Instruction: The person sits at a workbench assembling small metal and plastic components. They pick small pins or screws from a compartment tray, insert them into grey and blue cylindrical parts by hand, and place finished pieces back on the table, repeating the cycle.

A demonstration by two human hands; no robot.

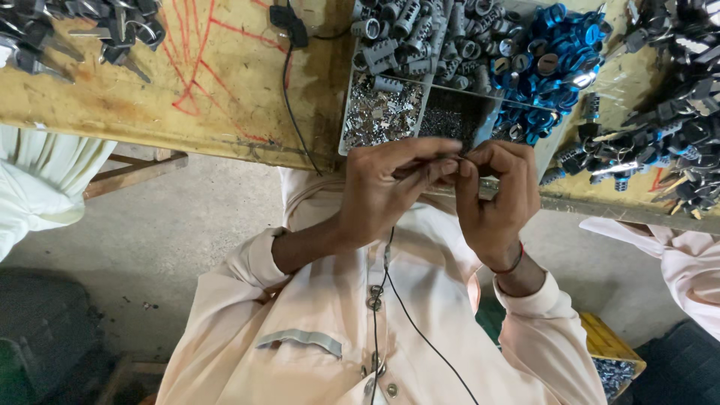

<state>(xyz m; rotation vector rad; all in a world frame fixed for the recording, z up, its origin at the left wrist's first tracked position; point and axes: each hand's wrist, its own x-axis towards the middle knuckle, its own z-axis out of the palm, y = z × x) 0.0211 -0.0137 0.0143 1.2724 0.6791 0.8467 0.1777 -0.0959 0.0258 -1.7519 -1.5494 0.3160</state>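
Both hands meet at the table (225, 112) edge, left hand (390, 187) and right hand (499, 195) each with grip pinched on one small metal part (459, 158) beside the tray (346, 127).

Two hands are in view, the left hand (390, 187) and the right hand (496, 191), meeting at one small metal part (457, 159). One counter (150, 105) carries one compartmented tray (346, 127) and two heaps of black-headed keys (82, 30) (667, 112). The grey cylinders (420, 34), blue rings (555, 64) and small silver pieces (382, 112) are too many to count.
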